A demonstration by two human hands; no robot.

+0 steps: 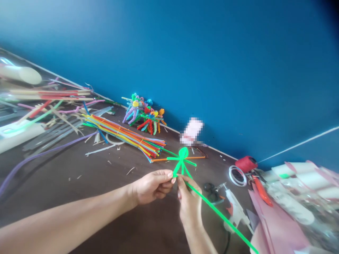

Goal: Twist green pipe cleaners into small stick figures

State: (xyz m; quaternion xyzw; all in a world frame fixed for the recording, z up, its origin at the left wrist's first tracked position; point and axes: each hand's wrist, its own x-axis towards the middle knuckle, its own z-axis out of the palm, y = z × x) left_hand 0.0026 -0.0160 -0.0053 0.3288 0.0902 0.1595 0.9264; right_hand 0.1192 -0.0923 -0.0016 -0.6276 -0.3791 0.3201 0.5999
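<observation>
Between my hands is a green pipe cleaner figure (183, 153), with a rounded coil at the top and several thin limbs sticking out. My left hand (155, 185) pinches the end of one lower limb between thumb and fingertips. Close beside it, my right hand (190, 197) is closed on the lower part of the same figure. From the right hand a long straight green pipe cleaner (222, 214) runs down to the lower right. Just beyond the hands lies a bundle of colourful pipe cleaners (124, 132); an orange pipe cleaner (159, 160) sticks out behind the figure.
Small multicoloured pipe cleaner figures (144, 113) stand by the blue wall (185, 63). At right are a red thread spool (245, 164), a white ring (237, 176), black scissors (210, 188), a white glue gun (237, 208) and pink sheets (275, 218). Loose sticks and strips (53, 94) clutter the left.
</observation>
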